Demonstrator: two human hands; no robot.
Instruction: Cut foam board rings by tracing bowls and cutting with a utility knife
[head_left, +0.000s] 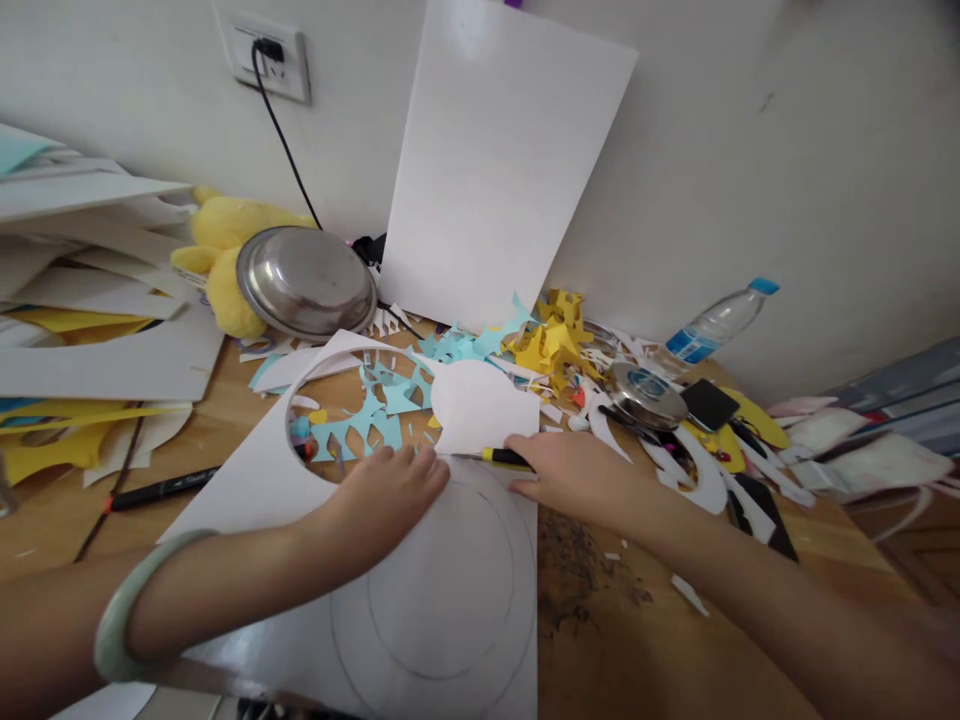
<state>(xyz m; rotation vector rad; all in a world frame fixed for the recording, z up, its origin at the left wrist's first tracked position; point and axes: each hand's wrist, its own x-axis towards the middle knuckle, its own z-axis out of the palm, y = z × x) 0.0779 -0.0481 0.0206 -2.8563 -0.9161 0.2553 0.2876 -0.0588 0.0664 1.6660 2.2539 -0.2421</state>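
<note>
Bangled left arm over the white board, cutter in the right grip

Nearest to you, your left forearm, with a pale green bangle at the wrist end, reaches in over the table's front edge. Your left grip lies palm down on the white board, fingers stretched out and clamped on nothing, just beside a large round hole. Your right grip is clamped on the yellow-and-black handle of a cutter, its thin blade pointing toward your left fingertips on the board. That board runs from the table's front edge toward its middle, and two pencilled circles, one inside the other, show below the blade. Just beyond the blade is a white piece with a rounded side; you cannot tell whether it is joined to the board.

Blue paper scraps show through the hole, and yellow scraps are heaped toward the table's back edge, near a tall white panel leaning on the wall. Near that panel's lower left corner, a metal bowl rests against a yellow plush toy. Sheets are piled toward the table's back left, above a black marker. A clear bottle with a blue cap is toward the back right corner of the table
</note>
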